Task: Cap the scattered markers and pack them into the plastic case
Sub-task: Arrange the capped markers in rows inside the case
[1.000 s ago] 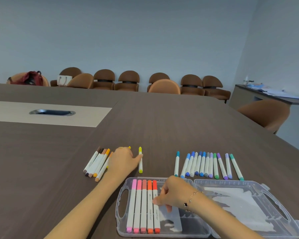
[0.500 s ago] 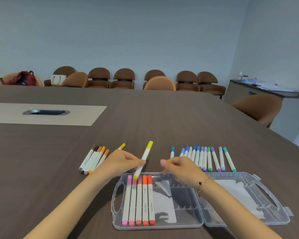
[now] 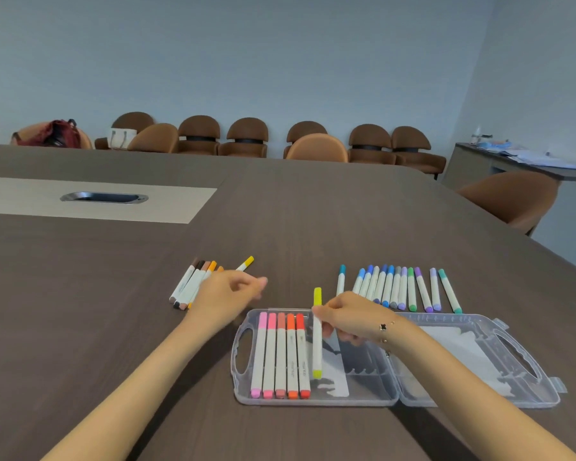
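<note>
A clear plastic case (image 3: 373,399) lies open near the table's front edge, with several pink, red and orange markers (image 3: 280,354) slotted in its left half. My right hand (image 3: 350,319) pinches a capped yellow-green marker (image 3: 317,344) and holds it upright-lengthwise over the case, just right of the orange ones. My left hand (image 3: 228,296) hovers above the table to the left of the case, fingers loosely apart, holding nothing. A darker yellow marker (image 3: 246,263) lies just beyond it.
A cluster of brown and orange markers (image 3: 190,284) lies left of my left hand. A row of several blue, green and purple markers (image 3: 399,287) lies behind the case. The lid half (image 3: 512,387) lies flat at the right. Chairs line the far wall.
The yellow-green marker passed from my left hand to my right hand, which brought it down over the case. My left hand drew back to the left with nothing in it.
</note>
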Available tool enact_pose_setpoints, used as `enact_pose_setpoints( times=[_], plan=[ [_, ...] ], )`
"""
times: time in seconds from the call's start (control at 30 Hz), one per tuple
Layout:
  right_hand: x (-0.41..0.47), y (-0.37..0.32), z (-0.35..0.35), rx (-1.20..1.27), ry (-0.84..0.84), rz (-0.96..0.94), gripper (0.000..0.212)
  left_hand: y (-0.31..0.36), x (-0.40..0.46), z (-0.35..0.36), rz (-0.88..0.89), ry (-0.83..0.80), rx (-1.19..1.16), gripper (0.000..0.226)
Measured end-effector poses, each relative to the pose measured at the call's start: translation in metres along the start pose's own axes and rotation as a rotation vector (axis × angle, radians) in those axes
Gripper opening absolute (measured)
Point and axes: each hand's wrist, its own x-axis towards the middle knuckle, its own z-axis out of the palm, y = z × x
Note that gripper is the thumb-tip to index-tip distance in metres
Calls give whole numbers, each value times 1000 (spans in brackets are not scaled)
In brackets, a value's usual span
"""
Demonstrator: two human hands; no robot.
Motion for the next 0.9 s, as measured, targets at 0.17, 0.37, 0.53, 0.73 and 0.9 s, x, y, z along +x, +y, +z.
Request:
enact_pose_setpoints(
  times=[0.17, 0.37, 0.53, 0.73, 0.9],
  plan=[
    [15, 10, 23, -249, 83, 25, 44, -46, 25, -13, -56, 232, 128, 14],
    [6, 17, 24, -309, 93, -11, 49, -61, 33, -18, -56, 362, 276, 7],
    [1, 18, 24, -312, 23, -31, 35, -67, 42, -14, -34, 343, 395, 20],
    [4, 16, 19, -283, -57, -10, 40, -57, 48, -4, -63, 307, 597, 28],
    [8, 14, 18, -340, -78, -35, 36, -57, 45, -5, -36, 294, 698, 27]
  ],
)
